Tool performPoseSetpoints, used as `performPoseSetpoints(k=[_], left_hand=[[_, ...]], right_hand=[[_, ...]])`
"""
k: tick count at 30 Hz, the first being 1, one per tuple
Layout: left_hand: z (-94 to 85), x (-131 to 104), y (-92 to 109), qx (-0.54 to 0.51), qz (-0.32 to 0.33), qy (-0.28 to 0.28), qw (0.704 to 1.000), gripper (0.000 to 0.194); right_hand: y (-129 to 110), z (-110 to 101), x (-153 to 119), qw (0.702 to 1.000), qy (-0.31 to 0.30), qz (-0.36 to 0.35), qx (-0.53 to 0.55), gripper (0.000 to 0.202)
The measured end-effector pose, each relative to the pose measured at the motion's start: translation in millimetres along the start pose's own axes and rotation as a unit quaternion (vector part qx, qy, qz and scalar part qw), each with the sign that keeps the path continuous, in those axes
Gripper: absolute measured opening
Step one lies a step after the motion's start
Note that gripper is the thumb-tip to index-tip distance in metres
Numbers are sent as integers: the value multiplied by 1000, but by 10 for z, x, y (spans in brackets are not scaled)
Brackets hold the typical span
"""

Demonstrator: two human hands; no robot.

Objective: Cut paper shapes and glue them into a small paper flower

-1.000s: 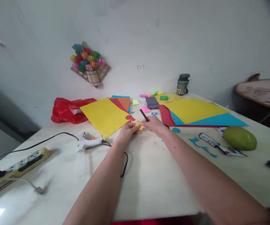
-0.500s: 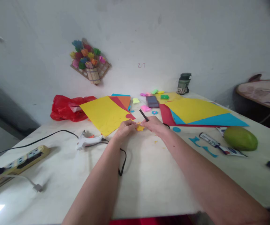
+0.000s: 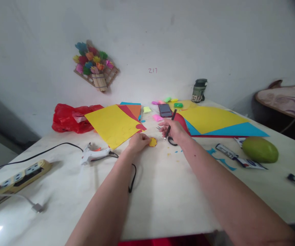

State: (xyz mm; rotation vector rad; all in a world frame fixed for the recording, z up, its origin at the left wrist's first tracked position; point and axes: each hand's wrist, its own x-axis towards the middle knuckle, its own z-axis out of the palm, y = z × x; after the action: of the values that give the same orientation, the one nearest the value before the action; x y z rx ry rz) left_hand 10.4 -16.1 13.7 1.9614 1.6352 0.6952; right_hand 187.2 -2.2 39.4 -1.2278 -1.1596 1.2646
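Observation:
Between its thumb and fingers, my left hand (image 3: 138, 141) pinches the edge of a small yellow flower-like cutout (image 3: 152, 142) just above the white table. To the right of it, my right hand (image 3: 173, 130) holds a thin black pen (image 3: 174, 115), tilted, with its lower end pointing down toward the table. Scissors with a black handle (image 3: 172, 141) are also at my right hand; their silvery tips show left of the fingers. Whether the scissors are gripped or lie beneath the hand is unclear. The hands are apart.
A glue gun (image 3: 96, 154) and power strip (image 3: 19, 181) lie left. Yellow sheets (image 3: 114, 126) and a red bag (image 3: 72, 118) lie behind. A phone (image 3: 165, 110) is at the back centre. On the right are a green fruit (image 3: 260, 150), glue tubes (image 3: 226, 151) and blue scraps (image 3: 225, 163).
My right hand has come away from the yellow cutout and moved slightly right, with the pen now leaning the other way. The left hand still holds the cutout. The view has shifted slightly.

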Motion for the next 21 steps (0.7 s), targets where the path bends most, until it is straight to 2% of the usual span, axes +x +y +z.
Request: performPoseSetpoints(k=[4,6,8,11,14,16,18,21], left_hand=[[30,41,25,113,-5,9,994,22],[43,45,31,143,-9,16,990,22],[51,38,40,160,-7,22,987,22],[57,23,63,182,3,28,983,23],[59,7,94,205,11,32,978,23],[61,-6,111,221,16,39,974,22],[65,-21,118,233,22,47,971,23],[72,-36,108,230,32,50,971,22]], right_hand=[[37,-45,19,1000,-2,4,19,58],[59,-24,9,999,-25,-5,28,63],[77,11,-3,998,-44,-16,39,56],[94,57,-20,998,-51,-34,27,37],[112,77,-37,995,-52,-74,-47,28],[141,80,-36,979,-65,-133,-138,24],[193,81,-15,948,-75,-208,-228,21],[296,84,47,905,-81,-272,-317,29]])
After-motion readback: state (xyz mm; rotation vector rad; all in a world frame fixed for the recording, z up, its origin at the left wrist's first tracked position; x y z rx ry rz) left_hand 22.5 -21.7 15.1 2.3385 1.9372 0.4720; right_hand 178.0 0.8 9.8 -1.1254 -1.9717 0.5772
